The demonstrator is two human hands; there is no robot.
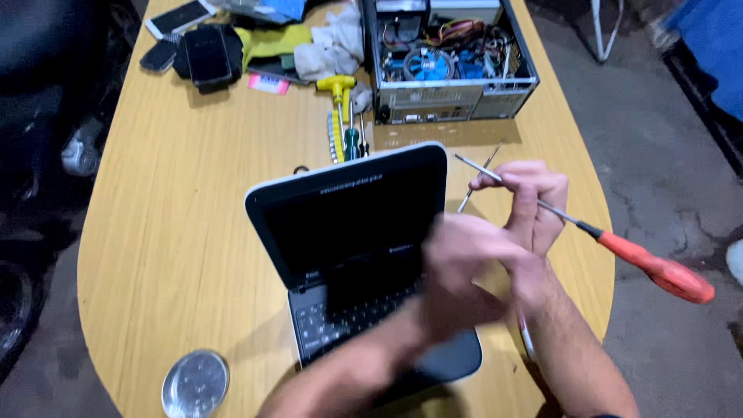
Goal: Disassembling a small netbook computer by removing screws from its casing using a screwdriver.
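Head view showed my right hand (525,203) pinching the shaft of an orange-handled screwdriver (588,230), handle jutting clear, while my blurred left hand (458,277), its grip unreadable, hovered over the open small laptop (348,224) on the wooden table (178,232).

Both my hands bare, no gloves, rings or watch that I can see. L hand (457,279) is motion-blurred, so fingers & knuckles smear together, no detail to tell. R hand (530,205) is sharper: fingers curled, knuckles clear. Forearms bare too, no sleeves down to the wrists. R forearm runs off the bottom edge of view; a dark bit shows there, maybe sleeve, can't tell.
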